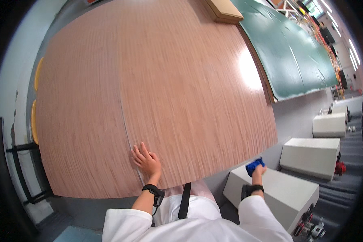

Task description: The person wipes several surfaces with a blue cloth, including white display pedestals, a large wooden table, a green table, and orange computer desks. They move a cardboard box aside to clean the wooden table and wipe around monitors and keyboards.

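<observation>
My left hand point(147, 161) rests on the wood-grain table point(181, 90), fingers spread, beside the seam that runs along the tabletop. Nothing is in it. Off to the right, beyond the table's near edge, my right hand point(259, 170) is shut on a blue cloth point(254, 166). The cloth looks bunched up, and its far end sticks out past my fingers. Below that hand stands a white box-shaped block point(269, 193); I cannot tell whether the cloth touches it. Each wrist wears a black band with a device on it.
A cardboard box point(225, 11) lies at the table's far right corner. Against the right side stands another table with a green cover point(287, 54). More white blocks point(310, 157) line the right. Yellow chairs point(34, 121) and a black metal frame point(21, 175) are at the left.
</observation>
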A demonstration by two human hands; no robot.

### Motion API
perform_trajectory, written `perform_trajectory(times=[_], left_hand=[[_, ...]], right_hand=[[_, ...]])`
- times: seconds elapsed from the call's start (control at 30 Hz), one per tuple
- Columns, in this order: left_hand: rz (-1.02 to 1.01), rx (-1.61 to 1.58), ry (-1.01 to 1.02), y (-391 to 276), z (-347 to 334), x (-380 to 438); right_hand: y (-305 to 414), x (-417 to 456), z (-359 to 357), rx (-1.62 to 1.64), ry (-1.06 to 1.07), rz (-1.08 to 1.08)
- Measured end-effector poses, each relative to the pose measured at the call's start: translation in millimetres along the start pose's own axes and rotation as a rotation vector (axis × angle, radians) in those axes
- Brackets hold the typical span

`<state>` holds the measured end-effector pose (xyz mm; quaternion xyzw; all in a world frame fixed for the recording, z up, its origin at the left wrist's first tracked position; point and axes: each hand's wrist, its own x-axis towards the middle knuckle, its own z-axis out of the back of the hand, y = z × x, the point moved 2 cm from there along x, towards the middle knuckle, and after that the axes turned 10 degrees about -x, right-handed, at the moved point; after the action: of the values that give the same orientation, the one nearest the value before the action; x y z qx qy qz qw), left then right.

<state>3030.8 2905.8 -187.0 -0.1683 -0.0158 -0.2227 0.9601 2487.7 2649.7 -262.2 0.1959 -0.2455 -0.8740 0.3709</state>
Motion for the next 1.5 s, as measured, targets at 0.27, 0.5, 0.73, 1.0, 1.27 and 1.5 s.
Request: perform_trajectory(times=[0.27, 0.5, 0.73, 1.0, 1.27, 1.5], left_hand=[[0.011, -0.042, -0.022, 1, 0, -1], [0.026, -0.064, 0.009, -3, 10, 4], [0.085, -0.061, 0.07, -3, 15, 5], [0.08, -0.078, 0.081, -5, 17, 10], [0.172, -0.053, 0.208, -2, 10, 1], [0.209, -0.14, 0.022, 8, 17, -24]], right_hand=[[192, -96, 38, -0.207, 0.169, 0.938], [203, -152, -95, -1.118, -0.398, 0.809], [331, -77, -173, -0.758, -0.234, 0.817], [495, -356, -307, -0.563, -0.071, 1.712], [302, -583, -215, -0.122, 0.739, 2.951], [385, -507, -246, -0.003, 0.784, 2.311]])
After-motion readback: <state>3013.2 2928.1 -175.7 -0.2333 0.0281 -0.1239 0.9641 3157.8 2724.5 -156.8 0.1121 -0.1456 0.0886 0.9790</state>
